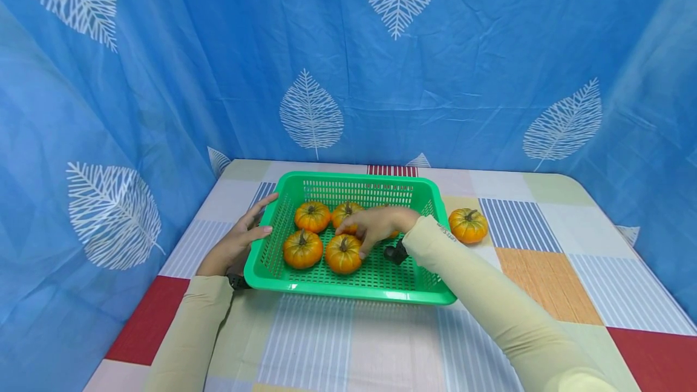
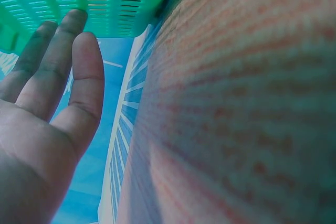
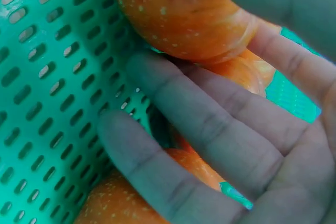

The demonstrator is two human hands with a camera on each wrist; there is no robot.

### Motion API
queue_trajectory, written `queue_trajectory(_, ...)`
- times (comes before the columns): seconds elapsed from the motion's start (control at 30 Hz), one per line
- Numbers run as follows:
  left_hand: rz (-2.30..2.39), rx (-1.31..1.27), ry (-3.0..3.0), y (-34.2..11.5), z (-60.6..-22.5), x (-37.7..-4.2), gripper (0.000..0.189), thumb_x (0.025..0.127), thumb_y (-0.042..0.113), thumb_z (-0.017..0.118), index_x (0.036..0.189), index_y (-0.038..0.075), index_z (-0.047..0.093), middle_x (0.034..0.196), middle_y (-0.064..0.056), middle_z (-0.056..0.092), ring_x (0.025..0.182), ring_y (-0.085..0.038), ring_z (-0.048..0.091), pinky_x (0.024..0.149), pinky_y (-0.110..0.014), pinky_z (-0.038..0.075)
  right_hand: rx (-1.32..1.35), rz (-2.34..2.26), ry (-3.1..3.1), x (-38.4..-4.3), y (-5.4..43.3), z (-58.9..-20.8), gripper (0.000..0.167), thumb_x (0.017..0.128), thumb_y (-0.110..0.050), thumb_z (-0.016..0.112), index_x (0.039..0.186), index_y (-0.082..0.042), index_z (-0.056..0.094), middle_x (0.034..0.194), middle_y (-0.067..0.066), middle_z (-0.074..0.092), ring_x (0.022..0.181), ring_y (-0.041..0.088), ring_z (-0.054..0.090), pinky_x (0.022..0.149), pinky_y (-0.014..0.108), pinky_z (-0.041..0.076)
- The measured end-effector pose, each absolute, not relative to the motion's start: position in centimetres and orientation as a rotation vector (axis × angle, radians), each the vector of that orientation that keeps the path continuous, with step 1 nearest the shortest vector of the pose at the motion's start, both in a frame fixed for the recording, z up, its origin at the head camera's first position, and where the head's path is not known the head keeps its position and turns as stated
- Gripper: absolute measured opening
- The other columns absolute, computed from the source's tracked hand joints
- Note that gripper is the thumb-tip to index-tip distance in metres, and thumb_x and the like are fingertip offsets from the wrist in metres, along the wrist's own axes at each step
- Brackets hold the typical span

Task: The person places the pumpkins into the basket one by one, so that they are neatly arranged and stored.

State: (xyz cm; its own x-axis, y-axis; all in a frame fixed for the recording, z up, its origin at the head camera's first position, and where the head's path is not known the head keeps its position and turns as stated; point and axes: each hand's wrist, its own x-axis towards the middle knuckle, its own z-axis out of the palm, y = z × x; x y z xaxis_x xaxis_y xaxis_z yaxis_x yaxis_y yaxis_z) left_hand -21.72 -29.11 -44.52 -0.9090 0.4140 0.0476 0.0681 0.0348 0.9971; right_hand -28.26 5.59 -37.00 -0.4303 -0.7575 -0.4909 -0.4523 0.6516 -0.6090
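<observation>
A green plastic basket [image 1: 348, 295] with slotted walls sits on the table, holding several small orange pumpkins. My left hand [image 1: 239, 244] rests against its left side, fingers extended; in the left wrist view the fingertips [image 2: 77, 17] touch the slotted wall. Inside the basket, my right hand [image 1: 378, 224] holds the front middle pumpkin [image 1: 342, 256] between thumb and fingers. The right wrist view shows this pumpkin [image 3: 178, 19] close to the basket's slotted floor, the other fingers [image 3: 210, 124] stretched beside it. Another pumpkin [image 1: 393, 235] is mostly hidden under the right hand.
One more pumpkin [image 1: 468, 225] lies on the table right of the basket. A patchwork-patterned cloth [image 1: 544, 283] covers the table. Blue curtains [image 1: 463, 77] with white leaf prints hang behind and on both sides.
</observation>
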Motion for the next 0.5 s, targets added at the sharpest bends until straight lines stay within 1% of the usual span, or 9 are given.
queue_trajectory(0.3,1.976,0.498,2.035,-29.15,-44.54,-21.67,0.078,0.111,0.024,0.057,0.176,0.017,0.014,0.173,-0.032,0.013,0.132,-0.006,0.053,0.103,-0.027,0.056,-0.925,-0.491,2.129,-28.16,5.32,-37.05,0.068,0.096,-0.007,0.083,0.157,-0.013,0.054,0.156,0.016,0.055,0.139,0.032,0.058,0.114,0.041,0.052)
queue_trajectory(0.5,1.948,0.518,2.069,-29.26,-44.55,-21.71,0.078,0.111,0.023,0.057,0.176,0.016,0.013,0.173,-0.032,0.015,0.132,-0.006,0.052,0.104,-0.027,0.055,-0.903,-0.488,2.132,-27.99,5.51,-36.63,0.072,0.098,-0.009,0.081,0.162,-0.013,0.049,0.158,0.017,0.054,0.139,0.032,0.059,0.114,0.043,0.052)
